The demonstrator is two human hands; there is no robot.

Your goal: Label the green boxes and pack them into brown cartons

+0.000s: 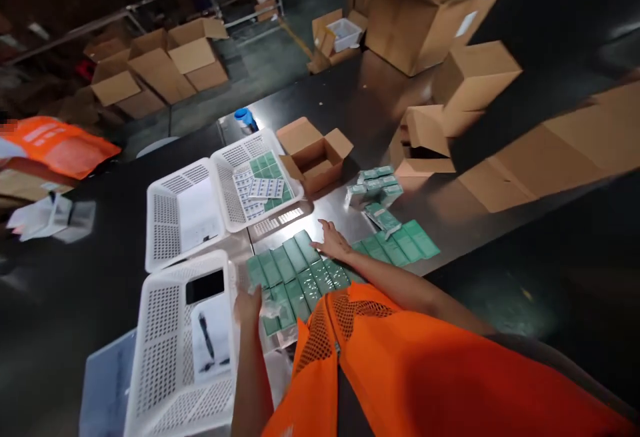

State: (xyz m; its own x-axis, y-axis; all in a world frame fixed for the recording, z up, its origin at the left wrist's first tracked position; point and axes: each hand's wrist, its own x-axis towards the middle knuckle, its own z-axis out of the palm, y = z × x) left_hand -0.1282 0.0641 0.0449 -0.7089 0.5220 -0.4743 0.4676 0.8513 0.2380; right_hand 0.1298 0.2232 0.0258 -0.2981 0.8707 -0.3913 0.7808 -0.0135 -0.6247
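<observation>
Several flat green packets (pixel 293 270) lie in rows on the dark table in front of me. My right hand (pixel 331 240) rests flat on the far edge of these rows, fingers spread. My left hand (pixel 249 305) is at the near left corner of the packets, beside a white perforated basket (pixel 165 357), and seems to pinch something clear; the grip is blurred. More green packets (pixel 400 240) lie in a row to the right, with a small stack of packets (pixel 375 187) behind them.
Two more white baskets (pixel 173 217) (pixel 235 157) stand further back; the right one holds green and white packets. A small open carton (pixel 315 154) sits behind them. Large cardboard boxes (pixel 475 77) crowd the right and back. The near basket holds a pen and a dark device.
</observation>
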